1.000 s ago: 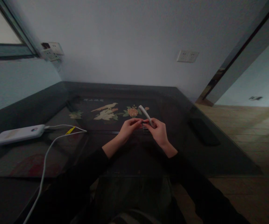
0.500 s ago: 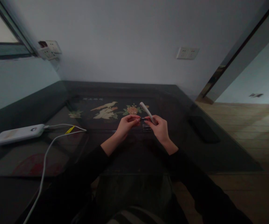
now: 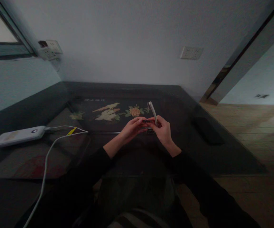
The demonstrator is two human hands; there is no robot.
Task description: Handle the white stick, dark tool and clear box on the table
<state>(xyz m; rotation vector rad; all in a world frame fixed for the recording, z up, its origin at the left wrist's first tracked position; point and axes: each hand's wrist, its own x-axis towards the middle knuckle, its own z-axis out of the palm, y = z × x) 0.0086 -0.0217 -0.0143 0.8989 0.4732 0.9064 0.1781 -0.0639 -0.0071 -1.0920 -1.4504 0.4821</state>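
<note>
My left hand is closed over the dark table, its thumb and fingers pinching a small dark piece that is mostly hidden. My right hand meets it from the other side, fingertips at the same piece. A slim whitish stick also sits in my right hand, rising from between thumb and forefinger with its far end up; its exact kind I cannot make out. Just below the fingertips a small dark, shiny object shows in part, largely covered by my hands.
The glass-topped dark table bears a bird-and-flower picture. A white power bank with a white cable and yellow tag lies left. A black flat object, phone-like, lies right. Wall sockets are behind.
The whitish stick has swung from leaning left to more upright, its far end moving right. My left fingers have come closer to my right hand, covering more of the shiny object below.
</note>
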